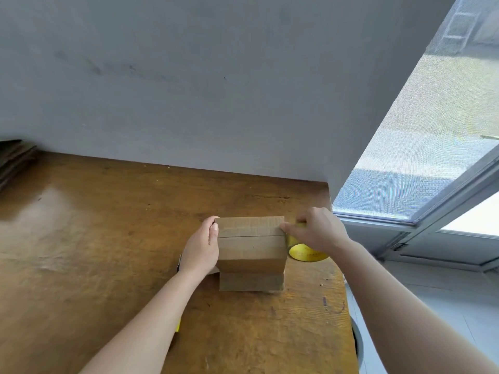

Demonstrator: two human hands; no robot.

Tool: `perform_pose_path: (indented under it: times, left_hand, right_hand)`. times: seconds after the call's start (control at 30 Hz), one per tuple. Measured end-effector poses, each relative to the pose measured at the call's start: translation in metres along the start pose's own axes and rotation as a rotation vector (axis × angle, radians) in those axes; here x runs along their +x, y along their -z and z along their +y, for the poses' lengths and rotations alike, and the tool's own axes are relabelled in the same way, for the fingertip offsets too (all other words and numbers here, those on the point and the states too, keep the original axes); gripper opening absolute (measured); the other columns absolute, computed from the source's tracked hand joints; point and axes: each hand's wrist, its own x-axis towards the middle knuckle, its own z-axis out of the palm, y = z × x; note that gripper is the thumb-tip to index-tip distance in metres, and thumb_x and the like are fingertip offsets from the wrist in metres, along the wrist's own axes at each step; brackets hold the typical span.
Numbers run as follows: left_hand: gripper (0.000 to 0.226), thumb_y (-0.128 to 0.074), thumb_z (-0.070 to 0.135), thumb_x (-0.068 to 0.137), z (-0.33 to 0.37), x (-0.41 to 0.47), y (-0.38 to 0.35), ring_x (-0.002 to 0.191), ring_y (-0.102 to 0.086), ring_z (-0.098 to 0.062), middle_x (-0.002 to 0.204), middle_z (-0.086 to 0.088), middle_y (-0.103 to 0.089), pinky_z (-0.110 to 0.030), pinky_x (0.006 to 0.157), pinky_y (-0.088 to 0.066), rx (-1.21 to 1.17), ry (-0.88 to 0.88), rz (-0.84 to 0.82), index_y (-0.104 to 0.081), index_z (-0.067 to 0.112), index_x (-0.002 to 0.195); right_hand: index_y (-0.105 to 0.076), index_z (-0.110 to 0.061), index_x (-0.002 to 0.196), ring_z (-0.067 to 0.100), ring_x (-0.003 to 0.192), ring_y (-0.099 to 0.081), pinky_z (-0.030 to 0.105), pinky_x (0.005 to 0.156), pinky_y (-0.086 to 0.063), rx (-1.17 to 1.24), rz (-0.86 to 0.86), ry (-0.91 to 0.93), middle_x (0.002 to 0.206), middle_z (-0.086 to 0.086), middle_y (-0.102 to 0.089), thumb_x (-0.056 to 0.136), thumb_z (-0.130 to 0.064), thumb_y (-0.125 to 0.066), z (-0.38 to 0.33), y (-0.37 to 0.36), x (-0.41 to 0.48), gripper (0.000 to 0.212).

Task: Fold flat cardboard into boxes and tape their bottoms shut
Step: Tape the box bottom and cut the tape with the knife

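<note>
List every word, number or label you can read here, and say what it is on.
No text can be read.
Tape roll: there is print on its yellow core, too blurred to read.
Cardboard box: plain, no print.
Table: only scuffs and a pen scribble near the right edge, no letters.

left hand (202, 248) steadies the box (252, 245); right hand (320, 230) grips the tape roll (306, 251).

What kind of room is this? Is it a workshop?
Probably a small packing corner in a plain room: a worn brown wooden table against a bare grey wall, a stack of flat brown cardboard waiting, and a screened window beside it.
</note>
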Motion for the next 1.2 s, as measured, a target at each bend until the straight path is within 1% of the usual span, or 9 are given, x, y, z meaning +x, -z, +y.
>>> perform_pose_path:
  times: [0.2,0.4,0.53,0.63,0.7,0.8,0.9,1.07,1.2]
  left_hand:
    - [0.061,-0.041,0.062,0.090,0.007,0.003,0.000,0.115,-0.050,-0.015,0.132,0.003,-0.053,-0.028,0.086,-0.042,-0.171,0.113,-0.035,-0.043,0.024,0.137]
    - [0.041,-0.045,0.046,0.097,0.005,0.009,-0.006,0.119,-0.049,-0.017,0.133,0.004,-0.054,-0.032,0.093,-0.043,-0.330,0.239,0.060,-0.052,0.024,0.131]
    - [0.039,-0.035,0.044,0.100,-0.015,-0.003,-0.003,0.096,-0.054,-0.010,0.117,0.005,-0.064,-0.029,0.081,-0.044,-0.145,0.218,0.150,-0.060,0.023,0.122]
    - [0.044,-0.030,0.044,0.101,-0.020,-0.006,0.003,0.097,-0.059,-0.015,0.120,0.001,-0.065,-0.029,0.078,-0.047,-0.004,0.189,0.111,-0.058,0.022,0.127]
    - [0.050,-0.024,0.044,0.102,-0.013,-0.011,0.004,0.118,-0.055,-0.021,0.137,-0.002,-0.055,-0.035,0.091,-0.046,0.276,0.065,0.138,-0.046,0.020,0.140]
    - [0.064,-0.013,0.052,0.099,0.012,-0.025,-0.012,0.142,-0.030,-0.026,0.155,-0.008,-0.030,-0.050,0.113,-0.026,0.631,-0.236,0.109,-0.030,0.015,0.148]
    - [0.078,0.004,0.065,0.091,0.014,-0.033,-0.029,0.148,0.001,-0.021,0.161,-0.005,0.000,-0.050,0.118,-0.001,0.716,-0.227,-0.116,-0.005,0.018,0.153]
    - [0.082,0.015,0.069,0.084,-0.003,-0.014,-0.017,0.144,0.019,-0.012,0.158,0.002,0.017,-0.046,0.118,0.009,0.765,-0.341,-0.193,0.007,0.024,0.152]
    - [0.082,0.015,0.071,0.082,-0.013,0.003,-0.002,0.143,0.022,-0.008,0.157,0.007,0.021,-0.043,0.118,0.010,0.779,-0.420,-0.269,0.010,0.028,0.151]
  right_hand:
    - [-0.038,-0.015,0.051,0.013,0.054,-0.041,0.029,0.046,-0.024,0.022,-0.039,-0.002,0.052,-0.003,-0.044,0.084,-0.059,-0.058,0.002,0.000,0.002,0.058]
    - [-0.037,-0.020,0.043,0.009,0.052,-0.040,0.029,0.045,-0.022,0.088,-0.030,-0.036,0.052,-0.006,-0.043,0.083,-0.060,-0.059,-0.010,-0.011,0.000,0.061]
    - [-0.047,-0.024,0.044,0.006,0.049,-0.042,0.027,0.043,-0.026,0.150,-0.164,-0.078,0.048,-0.007,-0.043,0.083,-0.062,-0.057,-0.012,-0.042,-0.015,0.056]
    - [-0.049,-0.024,0.055,0.004,0.054,-0.046,0.026,0.044,-0.029,0.181,-0.160,-0.118,0.054,-0.010,-0.048,0.082,-0.068,-0.052,-0.013,-0.061,-0.028,0.052]
    - [-0.058,-0.028,0.064,0.005,0.057,-0.049,0.025,0.044,-0.031,0.190,-0.159,-0.142,0.057,-0.012,-0.052,0.082,-0.069,-0.052,-0.016,-0.061,-0.027,0.045]
    - [-0.070,-0.027,0.078,0.009,0.061,-0.053,0.024,0.045,-0.033,0.182,-0.142,-0.173,0.062,-0.013,-0.055,0.081,-0.069,-0.053,-0.020,-0.058,-0.025,0.046]
    - [-0.069,-0.028,0.082,0.010,0.063,-0.054,0.022,0.045,-0.032,0.134,-0.134,-0.187,0.068,-0.012,-0.058,0.083,-0.068,-0.051,-0.027,-0.060,-0.028,0.045]
    - [-0.058,-0.022,0.065,0.016,0.063,-0.055,0.027,0.048,-0.035,0.259,-0.158,-0.151,0.063,-0.006,-0.057,0.090,-0.050,-0.051,-0.032,-0.067,-0.040,0.038]
    - [-0.046,-0.020,0.059,0.012,0.056,-0.045,0.022,0.047,-0.038,0.723,-0.313,-0.216,0.057,-0.006,-0.044,0.086,-0.023,-0.055,-0.028,-0.065,-0.051,0.029]
